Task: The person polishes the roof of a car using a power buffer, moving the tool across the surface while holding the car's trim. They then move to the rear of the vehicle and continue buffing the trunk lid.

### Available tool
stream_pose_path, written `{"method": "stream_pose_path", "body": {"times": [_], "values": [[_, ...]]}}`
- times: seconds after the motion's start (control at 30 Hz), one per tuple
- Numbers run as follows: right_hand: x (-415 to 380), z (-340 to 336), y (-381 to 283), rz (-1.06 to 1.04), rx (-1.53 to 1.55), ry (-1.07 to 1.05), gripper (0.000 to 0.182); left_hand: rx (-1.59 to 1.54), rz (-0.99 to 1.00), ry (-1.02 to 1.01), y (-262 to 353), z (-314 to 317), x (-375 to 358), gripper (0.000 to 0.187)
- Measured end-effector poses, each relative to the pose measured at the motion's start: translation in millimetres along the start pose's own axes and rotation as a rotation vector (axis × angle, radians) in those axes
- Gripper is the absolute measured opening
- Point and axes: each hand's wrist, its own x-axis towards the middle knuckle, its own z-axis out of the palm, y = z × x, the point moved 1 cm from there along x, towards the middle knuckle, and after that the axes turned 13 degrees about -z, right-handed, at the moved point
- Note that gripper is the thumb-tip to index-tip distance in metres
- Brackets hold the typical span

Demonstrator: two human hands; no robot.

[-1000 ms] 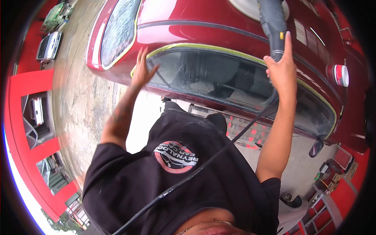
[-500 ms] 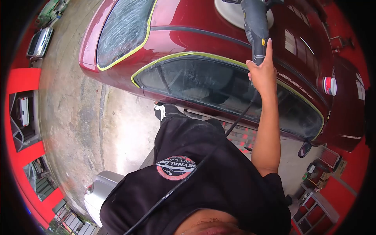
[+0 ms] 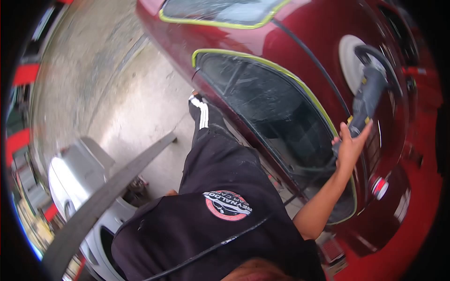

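Note:
My right hand [image 3: 350,145] grips the rear handle end of a dark grey polisher [image 3: 368,100], fingers wrapped round it. The polisher's round white pad [image 3: 351,63] lies against the glossy dark red roof [image 3: 311,33] of a car. Yellow-green tape [image 3: 281,70] borders the side window [image 3: 262,100] and the rear glass [image 3: 220,10]. A black cord [image 3: 220,243] crosses my black shirt. At the shirt's left edge a small patch of skin shows, perhaps my left hand [image 3: 172,192]; its fingers are hidden.
A red-and-white tub [image 3: 379,188] sits on the car beyond my right hand. Behind me on the left stand a silver car [image 3: 77,175] and a long grey beam or strap [image 3: 103,201]. Concrete floor [image 3: 126,103] runs along the red car.
The view has turned and shifted. My right hand and the polisher now appear farther right and lower, with the whole pad in view. The silver car shows more, and the skin patch has appeared.

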Motion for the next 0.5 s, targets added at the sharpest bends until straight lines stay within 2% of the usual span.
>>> {"method": "stream_pose_path", "body": {"times": [0.1,0.17,0.2,0.27,0.33,0.37,0.43,0.5], "values": [[8.3,-5.7,10.9,-0.018,-0.039,-0.036,0.093,0.002,-0.233,-0.063,-46.5,44.8,-19.2,0.043],[14.0,-7.7,13.5,-0.026,-0.045,-0.05,0.087,-0.082,-0.335,0.033,-60.4,43.5,-43.5,0.048],[12.8,-5.1,10.6,-0.015,-0.068,-0.043,0.086,-0.109,-0.374,0.156,-73.7,51.4,-37.4,0.052],[14.3,-2.0,7.1,0.014,-0.105,-0.028,0.086,-0.349,-0.511,0.229,-86.8,47.5,-35.9,0.046],[10.2,1.3,0.6,0.026,-0.103,-0.01,0.086,-0.57,-0.559,0.292,-85.5,30.9,-43.1,0.039],[9.0,3.1,0.6,0.025,-0.089,-0.002,0.085,-0.558,-0.434,0.305,-116.0,47.3,10.1,0.036],[10.9,1.7,0.9,0.029,-0.075,0.01,0.085,-0.646,-0.365,0.308,-128.3,41.6,43.5,0.033],[13.9,-3.4,4.2,0.037,-0.064,0.015,0.085,-0.853,-0.478,0.295,-82.3,-20.4,-18.2,0.031]]}}
